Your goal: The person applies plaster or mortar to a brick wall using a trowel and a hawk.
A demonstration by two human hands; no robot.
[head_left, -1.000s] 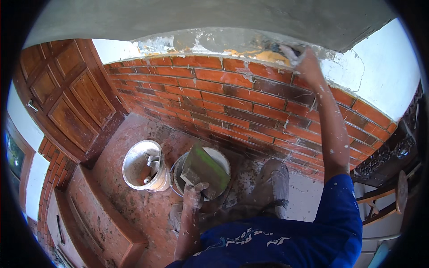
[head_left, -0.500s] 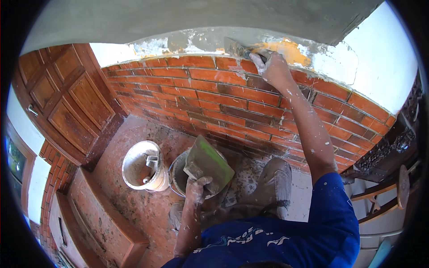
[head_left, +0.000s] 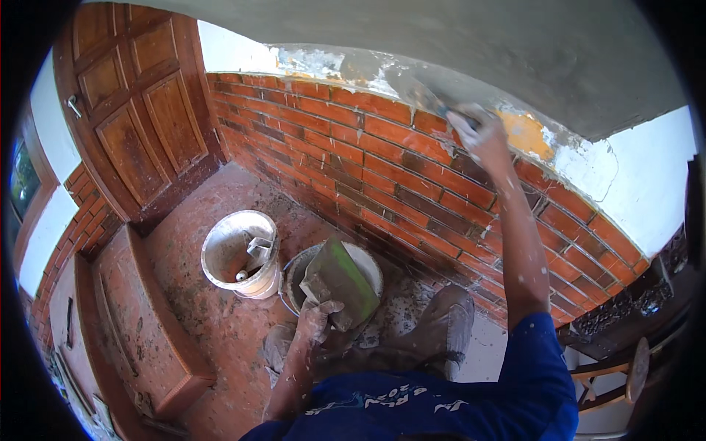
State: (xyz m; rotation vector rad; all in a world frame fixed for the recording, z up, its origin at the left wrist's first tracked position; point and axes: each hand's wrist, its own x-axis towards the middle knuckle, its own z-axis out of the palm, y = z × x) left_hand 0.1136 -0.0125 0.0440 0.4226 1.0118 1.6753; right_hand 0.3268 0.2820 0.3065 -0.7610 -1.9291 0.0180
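Note:
My right hand is closed on a metal trowel, blurred, against the grey plaster band with white and yellow patches, just above the red brick wall. My left hand grips the handle of a flat plasterer's hawk, grey and green with cement smears, held tilted over a bucket at my feet. To its left stands a white bucket with tools inside.
A wooden door stands at the upper left, beside red concrete steps and a window. A grey plastered overhang spans the top. A wooden chair is at the lower right. My shoes are on the splattered floor.
My right hand and trowel have moved left along the grey band since a second ago and are now blurred. The view has turned slightly. My left hand still holds the hawk over the bucket.

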